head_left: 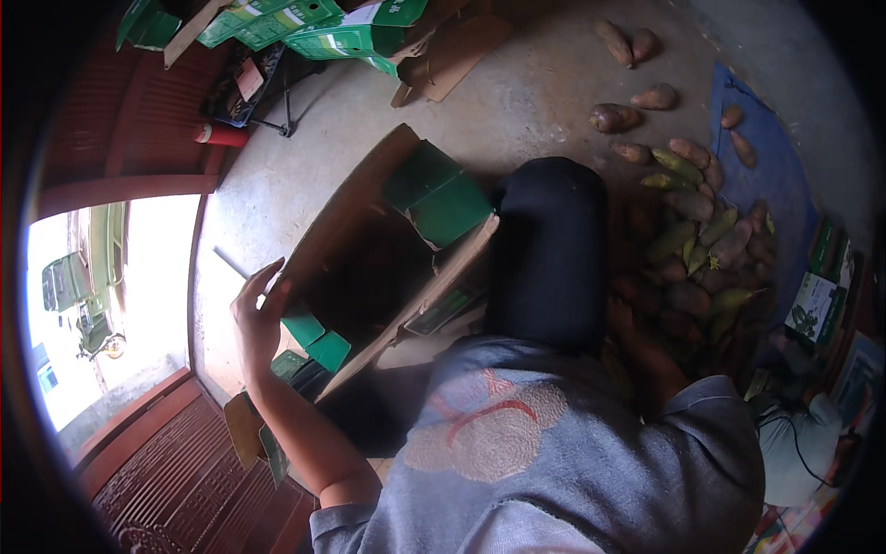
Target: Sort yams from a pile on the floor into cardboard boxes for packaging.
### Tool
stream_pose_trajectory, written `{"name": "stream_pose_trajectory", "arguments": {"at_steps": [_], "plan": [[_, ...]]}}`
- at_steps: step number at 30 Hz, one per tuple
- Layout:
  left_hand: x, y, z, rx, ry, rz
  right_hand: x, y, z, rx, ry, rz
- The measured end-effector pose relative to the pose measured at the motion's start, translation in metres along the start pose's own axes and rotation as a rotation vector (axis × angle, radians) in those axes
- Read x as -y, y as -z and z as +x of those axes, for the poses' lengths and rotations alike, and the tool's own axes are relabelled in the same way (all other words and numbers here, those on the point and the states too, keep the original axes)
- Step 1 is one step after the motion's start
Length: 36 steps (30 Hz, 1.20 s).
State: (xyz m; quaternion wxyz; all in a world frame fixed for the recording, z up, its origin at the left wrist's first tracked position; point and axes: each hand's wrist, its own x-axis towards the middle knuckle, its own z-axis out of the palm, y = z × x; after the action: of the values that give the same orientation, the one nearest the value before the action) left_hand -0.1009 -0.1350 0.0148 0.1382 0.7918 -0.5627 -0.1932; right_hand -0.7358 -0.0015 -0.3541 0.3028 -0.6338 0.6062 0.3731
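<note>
An open cardboard box (318, 198) with green flaps stands tilted in front of me, its inside in deep shadow. My left hand (260, 314) grips its left edge, fingers bent over the rim. On my right, beyond my knee, lies a heap of brown tubers (688, 297) that look like sweet potatoes. Long green pieces of produce (672, 242) are mixed among them. My right hand (626, 323) reaches down at the near left side of this heap. Shadow covers its fingers, so whether it holds a tuber does not show.
Several loose tubers (616, 117) lie on the concrete floor (535, 92) farther off. A blue sheet (771, 138) is spread under the heap's right side. Green cartons (346, 37) stand at the far left, and another green-and-white carton (817, 305) is at the right. A carved wooden panel (198, 471) is at the lower left.
</note>
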Motion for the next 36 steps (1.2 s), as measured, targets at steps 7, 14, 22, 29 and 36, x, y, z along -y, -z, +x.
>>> {"name": "stream_pose_trajectory", "arguments": {"at_steps": [7, 14, 22, 29, 36], "plan": [[0.018, 0.021, 0.003, 0.042, -0.111, -0.127, -0.054, 0.065, 0.024, -0.231, -0.201, 0.355], [0.039, 0.031, 0.013, 0.094, -0.246, -0.145, 0.035, 0.346, -0.099, -1.276, 0.094, 0.556], [0.064, 0.025, 0.006, 0.150, -0.187, -0.130, 0.243, 0.494, -0.273, -0.920, 1.036, 0.739], [0.081, 0.018, -0.001, 0.112, -0.184, -0.094, 0.434, 0.467, -0.219, -0.313, 1.529, -0.233], [0.084, 0.021, -0.003, 0.106, -0.186, -0.067, 0.493, 0.375, -0.094, 0.036, 1.121, -1.027]]}}
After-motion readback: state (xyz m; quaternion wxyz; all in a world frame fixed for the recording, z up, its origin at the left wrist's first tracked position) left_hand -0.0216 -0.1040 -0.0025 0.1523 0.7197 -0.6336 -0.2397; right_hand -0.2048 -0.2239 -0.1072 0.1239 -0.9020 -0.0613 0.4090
